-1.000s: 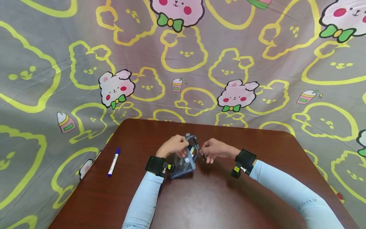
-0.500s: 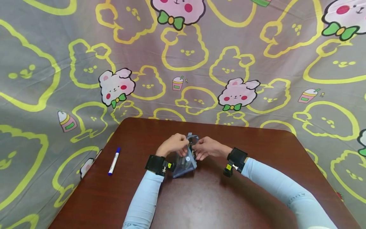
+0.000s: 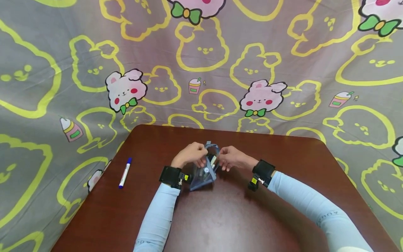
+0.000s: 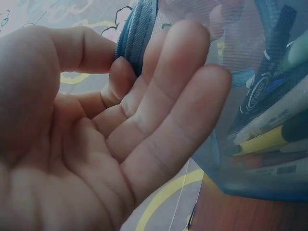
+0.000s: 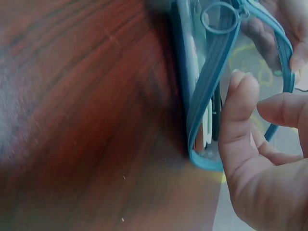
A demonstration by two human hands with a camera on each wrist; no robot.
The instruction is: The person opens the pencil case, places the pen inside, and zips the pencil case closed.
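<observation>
A see-through pencil case (image 3: 200,180) with blue zipper edging (image 5: 207,103) stands unzipped on the table, with several pens and markers inside. My left hand (image 3: 192,154) pinches one side of its zipper edge between thumb and index finger; the other fingers extend beside the mesh wall. Through that wall in the left wrist view show a black marker (image 4: 262,79) and a yellow pen (image 4: 262,140). At the opposite side of the opening is my right hand (image 3: 231,158). Its thumb and fingers are apart in the right wrist view, with nothing visible between them.
A white marker (image 3: 125,174) with blue ends lies at the left on the brown table (image 3: 252,213). Behind the table hangs a patterned curtain (image 3: 217,63). A zipper pull ring (image 5: 219,18) hangs at the case's top edge.
My right hand moves left to the case's opening with a black marker, then draws slightly back without it. My left hand keeps its hold on the edge. The head view tilts down slightly.
</observation>
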